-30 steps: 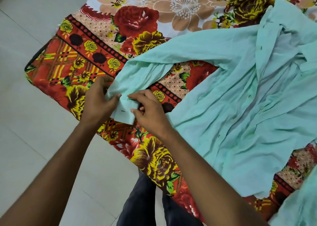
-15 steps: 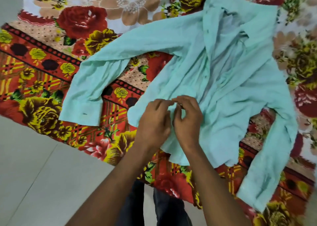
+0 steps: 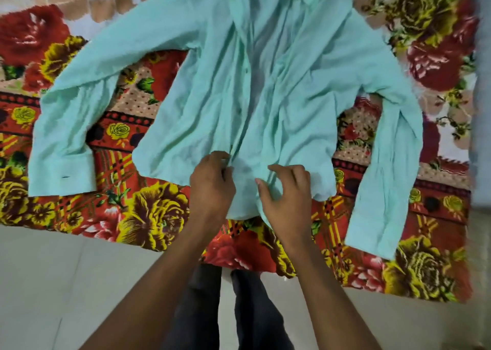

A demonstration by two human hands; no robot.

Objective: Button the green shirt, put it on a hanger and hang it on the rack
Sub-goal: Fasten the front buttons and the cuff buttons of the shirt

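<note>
Now left hand [image 3: 212, 182] pinching green shirt [image 3: 265, 89] hem, right hand [image 3: 288, 190] grip loosened, hands parted since before

Pale mint-green shirt [image 3: 265, 89] on a red, yellow and cream floral bedspread [image 3: 148, 216].

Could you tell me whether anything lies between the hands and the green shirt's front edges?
Nothing visible does. The left hand already pinches the green shirt at its lower front edge, and the right hand rests on the fabric beside it.

Floral red/yellow bedsheet [image 3: 148, 216] on bed, pale floor tiles [image 3: 53, 283] below.
</note>
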